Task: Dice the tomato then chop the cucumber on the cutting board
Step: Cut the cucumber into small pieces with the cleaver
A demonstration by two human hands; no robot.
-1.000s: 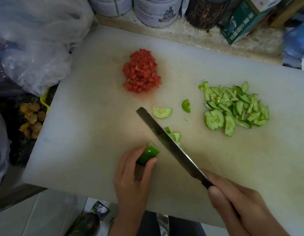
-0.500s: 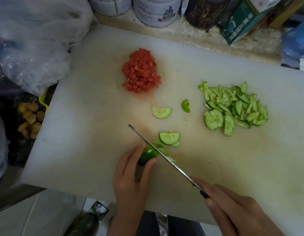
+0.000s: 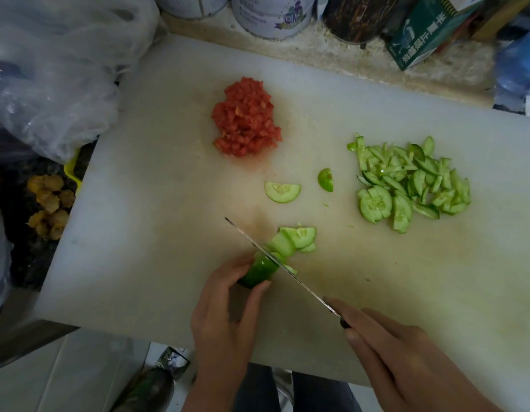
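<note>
The left hand (image 3: pixel 225 307) pinches the cucumber stub (image 3: pixel 258 270) near the cutting board's (image 3: pixel 168 233) six o'clock edge; the right hand (image 3: pixel 406 361) curls round the knife (image 3: pixel 283 266) handle, blade set in the stub. The diced tomato (image 3: pixel 246 117) lies at twelve o'clock, chopped slices (image 3: pixel 412 182) at three o'clock

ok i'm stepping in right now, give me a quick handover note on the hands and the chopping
Left hand pinches the cucumber stub on the cutting board, fingertips close to the blade.
Right hand grips the knife by its handle, blade across the stub.
Done: diced tomato piled at the far middle; chopped cucumber pile on the right; fresh slices beside the blade; a loose half slice and an end piece lie between.
Left: slice the short stub, probably gather the strays.
</note>
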